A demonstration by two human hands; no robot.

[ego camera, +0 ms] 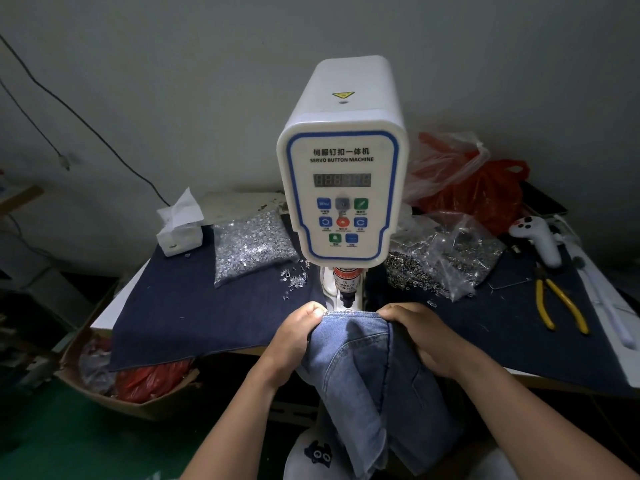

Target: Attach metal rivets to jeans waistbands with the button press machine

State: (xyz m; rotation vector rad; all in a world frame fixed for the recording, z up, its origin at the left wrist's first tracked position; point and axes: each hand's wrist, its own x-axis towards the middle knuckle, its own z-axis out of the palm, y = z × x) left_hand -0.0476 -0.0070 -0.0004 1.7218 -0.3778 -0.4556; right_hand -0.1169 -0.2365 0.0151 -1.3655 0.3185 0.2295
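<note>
Jeans waistband (351, 315) is being lined up under the press (343, 161); left hand (299, 329) and right hand (420, 336) are pinching its ends; next, sliding it beneath the punch (347, 299).

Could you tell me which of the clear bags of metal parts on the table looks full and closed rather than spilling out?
The bag left of the machine: plump and holding its parts, while the right-hand bag lies crumpled with rings spilling onto the cloth.

Dim grey wall (173, 64), green floor (52, 438)
</note>
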